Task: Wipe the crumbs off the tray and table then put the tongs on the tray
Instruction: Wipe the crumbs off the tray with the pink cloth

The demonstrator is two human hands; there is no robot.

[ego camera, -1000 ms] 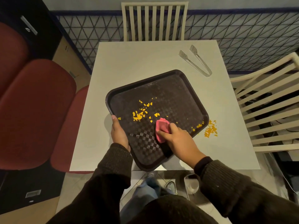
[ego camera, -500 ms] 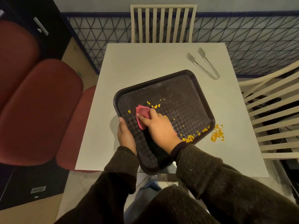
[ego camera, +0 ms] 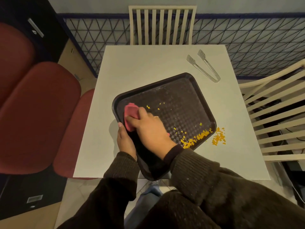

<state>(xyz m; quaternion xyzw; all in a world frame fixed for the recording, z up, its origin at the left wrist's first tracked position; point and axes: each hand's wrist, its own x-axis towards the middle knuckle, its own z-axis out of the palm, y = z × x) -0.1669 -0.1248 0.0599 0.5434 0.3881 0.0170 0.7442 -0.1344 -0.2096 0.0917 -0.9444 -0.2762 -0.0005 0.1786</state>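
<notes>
The tray (ego camera: 181, 96) is being gripped at its left edge by the left hand (ego camera: 125, 141); beside it, a cloth (ego camera: 130, 111) is being clutched on the tray by the right hand (ego camera: 148, 128).

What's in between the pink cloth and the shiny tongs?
In the head view, between the pink cloth and the metal tongs: a few yellow crumbs on the dark plastic tray, its rim, then bare white table.

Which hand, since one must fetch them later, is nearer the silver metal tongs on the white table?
Right. The right hand holds a pink cloth on the dark plastic tray, below-left of the silver metal tongs; the left hand grips the tray's left rim, farther away.
</notes>
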